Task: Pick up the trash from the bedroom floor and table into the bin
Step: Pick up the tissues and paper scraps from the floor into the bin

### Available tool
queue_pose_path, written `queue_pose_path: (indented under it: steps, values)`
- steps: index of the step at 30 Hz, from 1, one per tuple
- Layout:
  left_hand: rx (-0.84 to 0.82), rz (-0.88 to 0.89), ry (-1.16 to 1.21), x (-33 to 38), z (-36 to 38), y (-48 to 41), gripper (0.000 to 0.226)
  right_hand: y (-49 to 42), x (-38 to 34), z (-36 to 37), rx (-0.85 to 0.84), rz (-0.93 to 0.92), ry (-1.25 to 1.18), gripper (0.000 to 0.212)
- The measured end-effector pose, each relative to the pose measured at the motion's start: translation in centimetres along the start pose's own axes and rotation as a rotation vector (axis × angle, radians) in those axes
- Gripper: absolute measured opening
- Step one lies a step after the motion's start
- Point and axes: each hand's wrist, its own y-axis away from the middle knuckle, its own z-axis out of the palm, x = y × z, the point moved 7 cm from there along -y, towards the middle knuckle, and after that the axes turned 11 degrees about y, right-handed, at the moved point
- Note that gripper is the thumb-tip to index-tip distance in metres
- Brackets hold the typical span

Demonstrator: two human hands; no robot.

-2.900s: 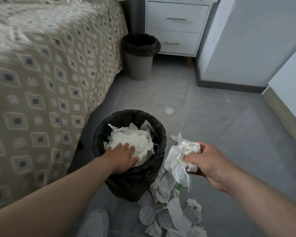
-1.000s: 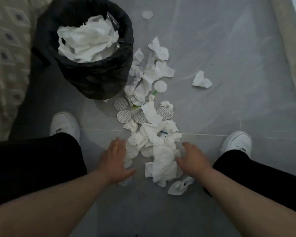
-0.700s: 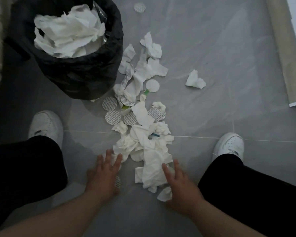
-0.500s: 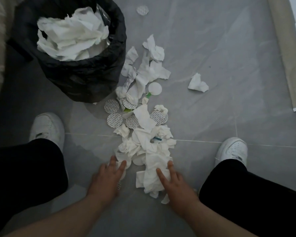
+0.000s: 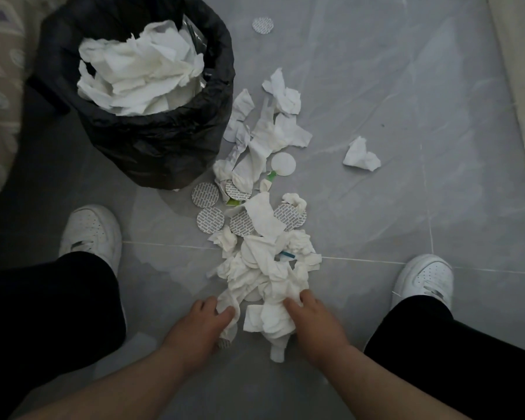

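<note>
Maybe paper will spill back out, because the bin [image 5: 152,147] in the upper left of the frame looks full to the top and the pile of paper [image 5: 264,265] on the floor [image 5: 376,110] is big and loose. Low in the middle, the left hand [image 5: 203,324] and the right hand [image 5: 314,321] reach down, fingers curled, each grabbing paper at the pile's near end.

Pretty plain outfit tbh: black trousers [image 5: 43,313], a white low-top left sneaker [image 5: 90,233] and matching right sneaker [image 5: 425,278], perforated toes. Forearms [image 5: 128,386] bare, same for left hand [image 5: 200,324] and right hand [image 5: 315,321].
</note>
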Motion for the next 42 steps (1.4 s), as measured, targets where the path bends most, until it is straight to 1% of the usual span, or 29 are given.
queue_pose_path:
  steps: [1, 3, 5, 7, 9, 11, 13, 15, 16, 19, 20, 24, 28, 30, 33, 34, 36, 37, 39, 40, 42]
  values:
    - [0.015, 0.018, -0.02, -0.1, -0.2, -0.1, 0.067, -0.2, 0.1, -0.1, 0.004, 0.0, 0.003, 0.056]
    - [-0.004, 0.058, -0.042, 0.0, -0.5, -0.1, 0.068, -0.6, 0.4, -0.4, 0.015, -0.001, 0.011, 0.055]
    - [0.012, 0.103, -0.063, 0.1, -0.9, 0.0, 0.057, -0.9, 0.6, -0.6, 0.032, 0.002, -0.009, 0.054]
    - [0.074, 0.172, -0.125, 0.6, -1.7, 0.2, 0.048, -1.1, 0.8, -0.8, 0.052, 0.004, -0.031, 0.053]
    - [0.09, 0.202, -0.189, 1.0, -2.2, 0.1, 0.039, -1.1, 1.0, -1.0, 0.081, 0.01, -0.047, 0.049]
    - [0.054, 0.207, -0.234, 1.0, -2.4, -0.4, 0.027, -1.1, 1.2, -1.6, 0.117, 0.028, -0.066, 0.043]
    - [0.042, 0.194, -0.222, 1.0, -2.8, -0.8, 0.024, -1.1, 1.2, -2.2, 0.151, 0.031, -0.08, 0.038]
    - [0.056, 0.178, -0.135, 1.3, -3.6, -1.0, 0.023, -1.1, 1.2, -2.8, 0.163, 0.032, -0.117, 0.034]
    - [0.096, 0.136, -0.072, 1.2, -4.5, -1.3, 0.024, -1.2, 1.2, -3.1, 0.162, 0.034, -0.146, 0.032]
    - [0.16, 0.022, 0.156, 0.6, -6.7, -2.6, 0.046, -1.5, 1.8, -3.9, 0.164, 0.06, -0.262, 0.028]
    - [0.187, 0.005, 0.225, 0.5, -7.9, -2.9, 0.048, -1.6, 2.0, -4.5, 0.175, 0.07, -0.311, 0.027]
    - [0.238, -0.074, 0.441, 0.0, -12.9, -4.2, 0.025, -2.3, 2.7, -8.4, 0.232, 0.106, -0.451, 0.014]
    - [0.332, -0.04, 0.483, 1.4, -19.6, -4.8, 0.023, -2.2, 3.1, -14.3, 0.279, 0.079, -0.514, 0.011]
    - [0.327, -0.029, 0.463, 2.3, -23.0, -4.8, 0.021, -1.5, 3.0, -17.6, 0.273, 0.059, -0.543, 0.01]
    - [0.335, 0.004, 0.408, 4.0, -28.6, -4.2, 0.024, 0.6, 2.7, -22.5, 0.276, 0.005, -0.486, 0.014]
    - [0.331, 0.025, 0.396, 4.9, -30.4, -3.8, 0.025, 1.3, 2.6, -23.9, 0.268, -0.01, -0.475, 0.011]
    - [0.309, 0.044, 0.352, 6.5, -33.7, -2.8, 0.023, 2.9, 2.6, -26.5, 0.253, -0.032, -0.456, 0.008]
    - [0.297, 0.047, 0.339, 7.4, -35.2, -2.1, 0.021, 3.7, 2.7, -27.8, 0.26, -0.042, -0.436, 0.011]
    - [0.272, 0.044, 0.422, 8.4, -37.5, -0.9, 0.016, 4.9, 3.0, -30.0, 0.286, -0.044, -0.439, 0.019]
    - [0.271, 0.034, 0.508, 8.6, -38.3, -0.5, 0.014, 5.3, 3.2, -30.8, 0.306, -0.047, -0.47, 0.019]
    - [0.323, 0.003, 0.701, 8.4, -39.5, 0.2, 0.014, 5.5, 3.7, -32.2, 0.355, -0.038, -0.553, 0.018]
